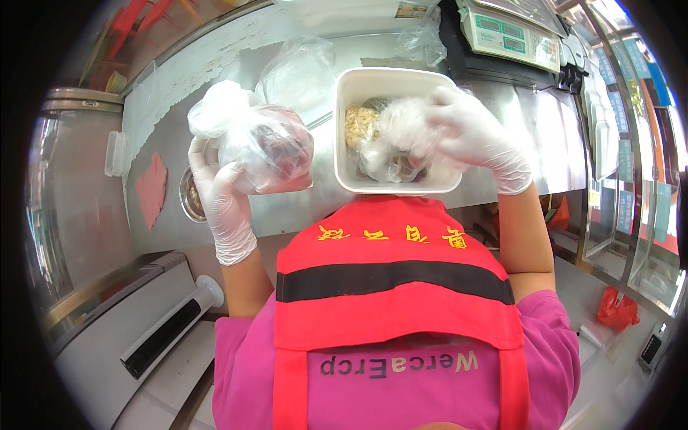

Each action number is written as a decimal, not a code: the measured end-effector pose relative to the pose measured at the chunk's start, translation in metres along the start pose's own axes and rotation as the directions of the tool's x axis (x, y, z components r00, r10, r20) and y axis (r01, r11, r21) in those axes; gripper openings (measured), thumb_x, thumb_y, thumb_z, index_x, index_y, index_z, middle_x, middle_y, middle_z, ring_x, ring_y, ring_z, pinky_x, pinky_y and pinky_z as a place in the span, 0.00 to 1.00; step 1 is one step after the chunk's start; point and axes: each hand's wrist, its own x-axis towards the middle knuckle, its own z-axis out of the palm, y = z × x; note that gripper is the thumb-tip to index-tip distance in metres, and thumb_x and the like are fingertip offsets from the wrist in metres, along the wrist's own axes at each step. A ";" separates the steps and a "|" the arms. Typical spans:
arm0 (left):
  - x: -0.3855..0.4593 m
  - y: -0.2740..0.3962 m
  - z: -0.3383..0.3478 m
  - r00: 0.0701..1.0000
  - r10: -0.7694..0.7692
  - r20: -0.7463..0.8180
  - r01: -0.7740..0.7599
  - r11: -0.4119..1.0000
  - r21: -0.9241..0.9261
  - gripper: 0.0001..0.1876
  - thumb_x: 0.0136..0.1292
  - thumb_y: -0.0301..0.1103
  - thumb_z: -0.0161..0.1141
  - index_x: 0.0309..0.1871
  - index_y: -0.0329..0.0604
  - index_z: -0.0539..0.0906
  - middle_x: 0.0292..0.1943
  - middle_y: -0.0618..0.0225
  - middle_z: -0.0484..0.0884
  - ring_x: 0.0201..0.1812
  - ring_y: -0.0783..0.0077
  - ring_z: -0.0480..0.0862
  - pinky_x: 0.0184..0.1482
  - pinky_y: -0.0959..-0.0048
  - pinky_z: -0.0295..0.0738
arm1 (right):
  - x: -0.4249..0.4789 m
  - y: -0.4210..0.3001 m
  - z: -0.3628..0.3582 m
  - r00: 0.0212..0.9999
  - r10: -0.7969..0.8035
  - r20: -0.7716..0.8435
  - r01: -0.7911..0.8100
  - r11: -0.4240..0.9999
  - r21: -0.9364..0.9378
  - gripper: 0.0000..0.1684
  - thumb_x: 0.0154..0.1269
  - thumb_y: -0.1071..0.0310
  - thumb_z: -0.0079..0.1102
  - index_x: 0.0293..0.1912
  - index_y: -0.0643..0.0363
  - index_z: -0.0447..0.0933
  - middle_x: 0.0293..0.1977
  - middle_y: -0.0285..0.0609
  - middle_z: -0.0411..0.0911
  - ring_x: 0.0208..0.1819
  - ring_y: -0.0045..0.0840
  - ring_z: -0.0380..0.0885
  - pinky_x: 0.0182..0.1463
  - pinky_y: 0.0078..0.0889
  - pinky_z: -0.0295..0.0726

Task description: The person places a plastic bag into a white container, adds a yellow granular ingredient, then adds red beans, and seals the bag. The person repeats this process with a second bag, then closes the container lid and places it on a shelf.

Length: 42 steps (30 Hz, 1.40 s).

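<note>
In a white glove, my left hand (pixel 217 188) holds a knotted clear plastic bag (pixel 274 148) with dark reddish contents above the metal counter. My right hand (pixel 473 131), gloved too, is over the right side of a white plastic tub (pixel 344 180); its fingers are on a crumpled clear plastic bag (pixel 403 126), slightly blurred. Inside the tub lie a bag of pale yellowish pieces (pixel 360 126) and other bags with dark contents (pixel 400 164). What the pieces are, I cannot tell.
A digital scale (pixel 510 40) stands at the back right on a black box-like unit. A round metal bowl (pixel 191 196) is beside my left hand, near a pink cloth (pixel 151 191). Behind the tub and the held bag lie loose clear plastic bags (pixel 301 70). Glass panels border the right side.
</note>
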 end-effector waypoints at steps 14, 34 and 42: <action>-0.021 0.001 -0.013 0.998 -0.035 0.060 0.040 0.995 -0.088 0.36 0.47 0.20 0.57 0.64 0.38 0.63 0.60 0.57 0.67 0.63 0.62 0.68 0.65 0.66 0.64 | 0.060 -0.021 0.083 0.959 -0.083 0.272 0.209 0.856 -0.474 0.09 0.62 0.59 0.53 0.34 0.45 0.82 0.34 0.42 0.82 0.33 0.35 0.83 0.37 0.35 0.80; -0.008 -0.042 0.086 0.761 0.078 0.644 -0.630 0.326 0.705 0.28 0.51 0.32 0.63 0.58 0.37 0.72 0.63 0.46 0.63 0.67 0.44 0.60 0.67 0.54 0.58 | -0.013 -0.016 0.039 1.000 -0.023 0.006 0.023 1.000 0.010 0.32 0.51 0.64 0.61 0.59 0.54 0.71 0.59 0.54 0.66 0.58 0.49 0.68 0.59 0.43 0.71; -0.024 -0.052 0.107 0.523 -0.111 0.845 -0.778 0.343 0.527 0.26 0.52 0.36 0.65 0.55 0.39 0.74 0.59 0.46 0.69 0.60 0.40 0.68 0.61 0.54 0.67 | -0.033 -0.006 0.045 0.990 -0.021 -0.137 0.018 1.000 -0.025 0.20 0.54 0.68 0.59 0.49 0.61 0.76 0.48 0.51 0.75 0.51 0.45 0.74 0.56 0.40 0.73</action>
